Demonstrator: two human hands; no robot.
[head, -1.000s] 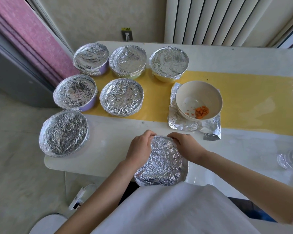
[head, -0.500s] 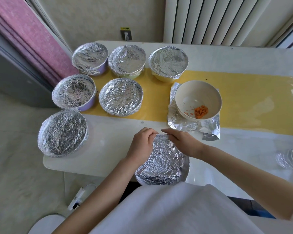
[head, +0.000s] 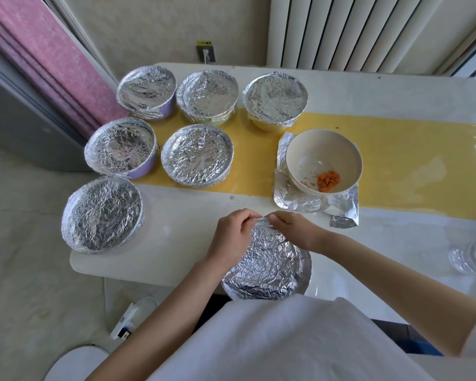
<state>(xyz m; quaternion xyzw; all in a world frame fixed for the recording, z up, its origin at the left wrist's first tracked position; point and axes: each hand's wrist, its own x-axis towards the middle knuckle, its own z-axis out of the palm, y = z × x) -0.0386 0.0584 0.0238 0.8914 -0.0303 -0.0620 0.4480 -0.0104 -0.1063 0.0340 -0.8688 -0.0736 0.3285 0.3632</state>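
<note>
Against 1.0 s back: left hand (head: 232,237) and right hand (head: 297,232) no longer spread along opposite sides of the far rim. Now drawn inward, fingertips almost meeting at the rim's farthest point. Foil-covered bowl (head: 270,268) in the same spot; wrinkled foil top unchanged apart from a small raised crease at the far edge.

Fingers of both hands curled, thumb and fingertips clamped on that foil crease. Bulk of the bowl below the fingertips and nearer the body; left palm over the far-left rim, right wrist over the far-right rim. Centre and near part of the foil uncovered.

Position: at the near edge of the white table (head: 176,243), straight ahead of the body, near side hidden by the white shirt (head: 286,339). Well apart from the open bowl (head: 349,158) with carrot pieces (head: 328,181).

Orientation: covered mouth facing up. Round outline, so no long axis to record.
</note>
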